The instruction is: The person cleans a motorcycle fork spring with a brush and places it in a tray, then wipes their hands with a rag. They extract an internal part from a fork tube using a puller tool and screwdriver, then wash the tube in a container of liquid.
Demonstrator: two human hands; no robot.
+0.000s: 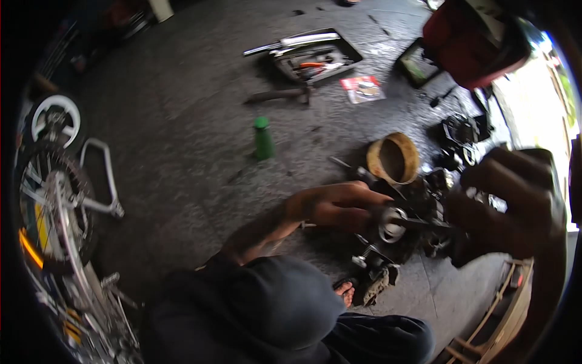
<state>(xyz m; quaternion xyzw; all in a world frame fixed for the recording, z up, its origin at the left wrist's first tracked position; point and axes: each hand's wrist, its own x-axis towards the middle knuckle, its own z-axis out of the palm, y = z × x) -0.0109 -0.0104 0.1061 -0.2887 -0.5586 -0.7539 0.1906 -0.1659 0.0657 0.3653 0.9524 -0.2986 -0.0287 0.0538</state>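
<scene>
My left hand [342, 206] is closed around a round metal part [393, 224] with a bright ring and a hole at its centre. My right hand [509, 203], dark and blurred, is closed at the right. It grips a dark bar-shaped tool [424, 225], whose far end meets the round part or lies just in front of it; contact cannot be made out. A metal coil spring [362, 256] shows just below the left hand. Dark, greasy machine parts [433, 197] lie behind and between the hands.
A round, dirty yellowish container [393, 159] stands beyond my hands. Farther off are a green bottle [263, 139], a hammer [282, 96], a black tool tray [345, 45] and a red-and-white packet [362, 90]. Motorcycle parts [60, 200] line the left; a wooden frame [500, 315] lies lower right.
</scene>
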